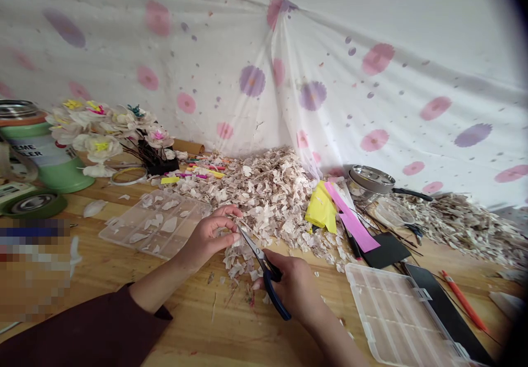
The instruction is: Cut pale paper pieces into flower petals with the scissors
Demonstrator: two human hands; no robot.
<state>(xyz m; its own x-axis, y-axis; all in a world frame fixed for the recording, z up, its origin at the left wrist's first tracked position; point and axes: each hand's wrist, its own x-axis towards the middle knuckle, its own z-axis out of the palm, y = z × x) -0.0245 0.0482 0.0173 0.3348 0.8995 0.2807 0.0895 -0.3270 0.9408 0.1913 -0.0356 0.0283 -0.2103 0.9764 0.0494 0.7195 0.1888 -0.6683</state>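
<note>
My right hand [295, 287] grips a pair of scissors [270, 284] with dark blue handles. Their blades look slightly parted and point up toward my left hand [216, 232]. The fingers and thumb of that hand pinch close beside the blade tips; whatever is between them is too small to make out. Just beyond both hands lies a large heap of pale, petal-like scraps [264, 191], some scattered down to the wood below the blades. Left of my left hand, a clear plastic compartment tray [124, 218] bears several loose pale petals.
Paper-like flowers [101, 144] stand in a dark holder near a green container [58, 163]. Yellow paper [322, 204] and a pink strip [355, 224] lie right of the heap. A divided clear case [396, 312] and an orange pen [464, 301] are at the right.
</note>
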